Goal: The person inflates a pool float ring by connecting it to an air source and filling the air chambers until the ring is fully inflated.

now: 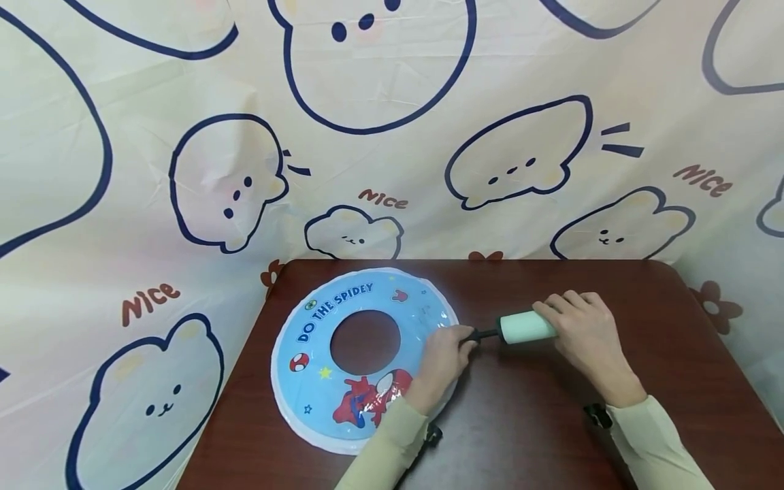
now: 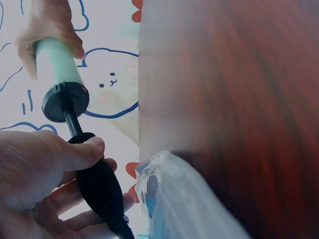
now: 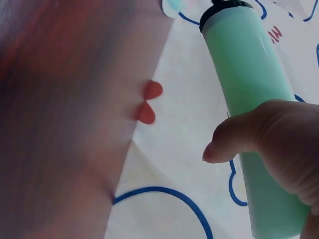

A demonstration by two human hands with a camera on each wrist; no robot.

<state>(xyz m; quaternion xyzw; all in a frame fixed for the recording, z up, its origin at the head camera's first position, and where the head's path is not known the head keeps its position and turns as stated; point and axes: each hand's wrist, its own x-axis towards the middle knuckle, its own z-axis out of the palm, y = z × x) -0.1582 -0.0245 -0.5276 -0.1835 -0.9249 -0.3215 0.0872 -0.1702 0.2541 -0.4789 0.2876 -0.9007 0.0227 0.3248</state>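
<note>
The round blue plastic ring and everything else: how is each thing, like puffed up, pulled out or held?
Round blue plastic ring: lying on the dark-brown table, edge creased; can't tell how full.
Mint-green cylindrical pump: held, black rod showing at one end.
Left hand: gripping the pump's black tapered handle.
Right hand: gripping the pump's green barrel.
White sheet with cartoon outlines: hanging, creased.

Right grip (image 3: 286, 147) apparently holds green cylinder (image 3: 249, 69).

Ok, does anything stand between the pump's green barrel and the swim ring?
Yes: in the head view, the left hand, holding the black handle, and the black rod lie between the green barrel and the swim ring. Nothing else visible does.
</note>
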